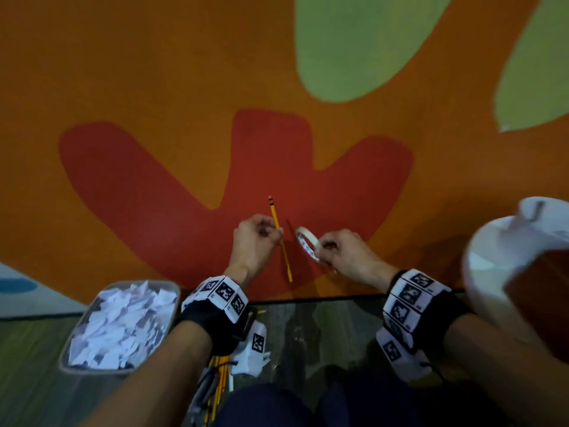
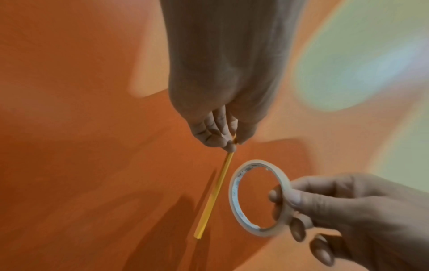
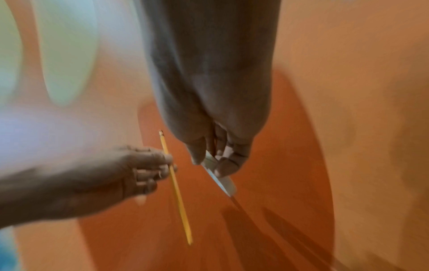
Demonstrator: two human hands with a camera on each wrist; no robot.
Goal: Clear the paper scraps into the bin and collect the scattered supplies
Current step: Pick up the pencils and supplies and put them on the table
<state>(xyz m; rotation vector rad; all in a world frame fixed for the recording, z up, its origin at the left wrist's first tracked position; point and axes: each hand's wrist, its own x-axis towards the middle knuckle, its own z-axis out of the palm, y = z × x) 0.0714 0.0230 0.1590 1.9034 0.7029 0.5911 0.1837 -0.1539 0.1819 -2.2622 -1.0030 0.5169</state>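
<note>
My left hand pinches a yellow pencil near its eraser end, and the pencil hangs slanted above the red patch of the rug. In the left wrist view the pencil runs down from my fingertips. My right hand grips a thin roll of white tape by its rim, lifted off the rug beside the pencil. The tape ring shows fully in the left wrist view, and edge-on as the tape in the right wrist view. A grey bin full of white paper scraps sits at the lower left.
Several yellow pencils lie in a bunch on the dark floor near my knees. A white rounded object stands at the right edge. The rug is orange with red and green shapes and stretches ahead.
</note>
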